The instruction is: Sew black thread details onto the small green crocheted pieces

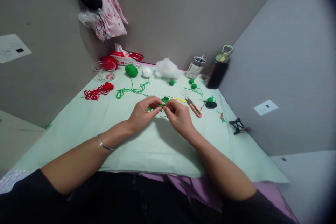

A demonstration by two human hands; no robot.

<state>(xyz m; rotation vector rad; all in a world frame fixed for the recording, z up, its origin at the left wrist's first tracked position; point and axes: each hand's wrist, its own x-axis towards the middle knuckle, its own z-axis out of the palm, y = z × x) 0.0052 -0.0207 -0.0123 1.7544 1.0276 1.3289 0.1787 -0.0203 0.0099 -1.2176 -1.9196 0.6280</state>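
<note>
Both hands meet over the middle of the cloth-covered table. My left hand [144, 112] has its fingers pinched on a small piece of green yarn work [160, 105]. Thumb and fingers of my right hand [179, 114] close on the same piece from the right. Part of it is hidden by the fingertips. Another bit of green yarn [165, 99] lies just beyond the fingertips, and a thin dark strand loops below them. A yellow-handled hook [180, 99] and orange thread snips [193, 107] rest right of my right hand.
Along the back stand a green yarn ball [131, 71], white ball [146, 72], white stuffing [167, 69], pen holder [195, 67], bottle [222, 56] and phone [217, 75]. Red yarn [97, 91] and a clear tub [104, 74] sit left. A black clip [238, 126] is at the right edge.
</note>
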